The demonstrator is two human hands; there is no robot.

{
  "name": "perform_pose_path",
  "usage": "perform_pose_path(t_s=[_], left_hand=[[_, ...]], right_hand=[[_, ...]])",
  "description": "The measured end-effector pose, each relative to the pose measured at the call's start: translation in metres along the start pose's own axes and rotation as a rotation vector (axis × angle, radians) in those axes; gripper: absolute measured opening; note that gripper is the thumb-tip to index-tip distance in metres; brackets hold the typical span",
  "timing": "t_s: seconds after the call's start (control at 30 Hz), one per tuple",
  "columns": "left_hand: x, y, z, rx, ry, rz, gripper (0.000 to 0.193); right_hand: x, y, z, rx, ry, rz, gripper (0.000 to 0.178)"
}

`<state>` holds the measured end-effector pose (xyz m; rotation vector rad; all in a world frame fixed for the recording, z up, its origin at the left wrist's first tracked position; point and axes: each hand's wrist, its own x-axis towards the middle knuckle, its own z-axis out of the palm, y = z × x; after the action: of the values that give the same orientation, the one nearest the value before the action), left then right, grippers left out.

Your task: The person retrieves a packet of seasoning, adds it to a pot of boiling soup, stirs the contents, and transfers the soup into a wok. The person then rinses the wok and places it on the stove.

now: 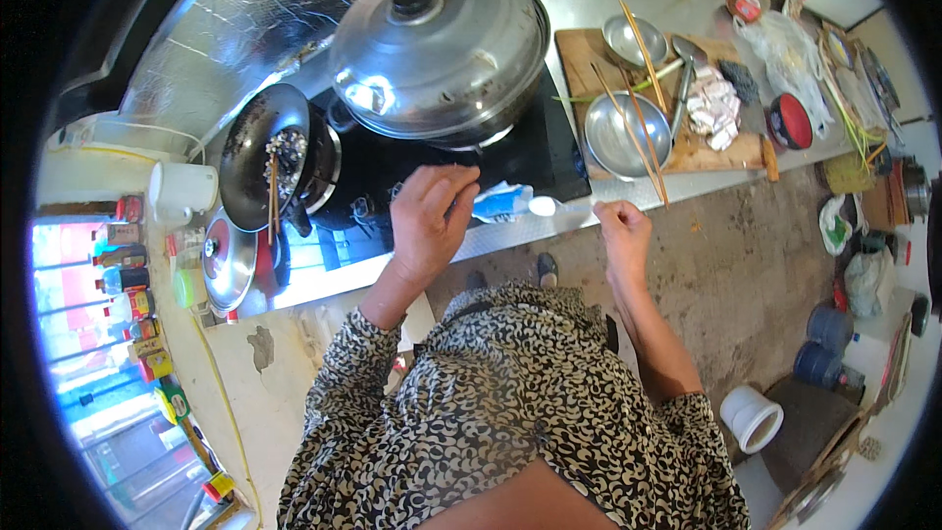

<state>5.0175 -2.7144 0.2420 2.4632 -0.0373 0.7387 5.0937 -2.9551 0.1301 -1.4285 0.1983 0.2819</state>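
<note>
My right hand (625,234) pinches the end of a spoon's thin handle. The spoon (543,206) points left, and a white heap fills its bowl. Just beyond the bowl, at the front edge of the black stove (535,152), lies a blue-and-white plastic packet (502,201). My left hand (432,214) hovers over the stove's front edge, fingers loosely bent with nothing visible in them, its fingertips close beside the packet. Behind it, a large steel pot with a domed lid (432,49) covers the right burner. On the left burner a dark wok (257,152) contains chopped pieces and a pair of chopsticks.
On the right, a wooden cutting board (579,49) carries two steel bowls, chopsticks, a ladle and a crumpled pinkish-white item (713,108). A red-and-black bowl (790,121) stands beside it. A lidded pan (229,260) and white container (183,191) are at left. A white bucket (754,419) stands lower right.
</note>
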Motion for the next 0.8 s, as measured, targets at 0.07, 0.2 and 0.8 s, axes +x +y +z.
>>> perform_pose_path(t_s=[0.07, 0.2, 0.8], left_hand=[[0.035, 0.001, -0.026, 0.087, 0.118, 0.093, 0.018], [0.124, -0.016, -0.053, 0.346, 0.108, 0.023, 0.028], [0.191, -0.071, -0.111, 0.495, -0.114, -0.191, 0.046]], right_hand=[[-0.01, -0.008, 0.003, 0.021, 0.014, 0.035, 0.016], [-0.006, -0.007, -0.008, 0.01, 0.016, -0.035, 0.018], [-0.037, -0.098, 0.007, -0.029, -0.099, 0.111, 0.017]])
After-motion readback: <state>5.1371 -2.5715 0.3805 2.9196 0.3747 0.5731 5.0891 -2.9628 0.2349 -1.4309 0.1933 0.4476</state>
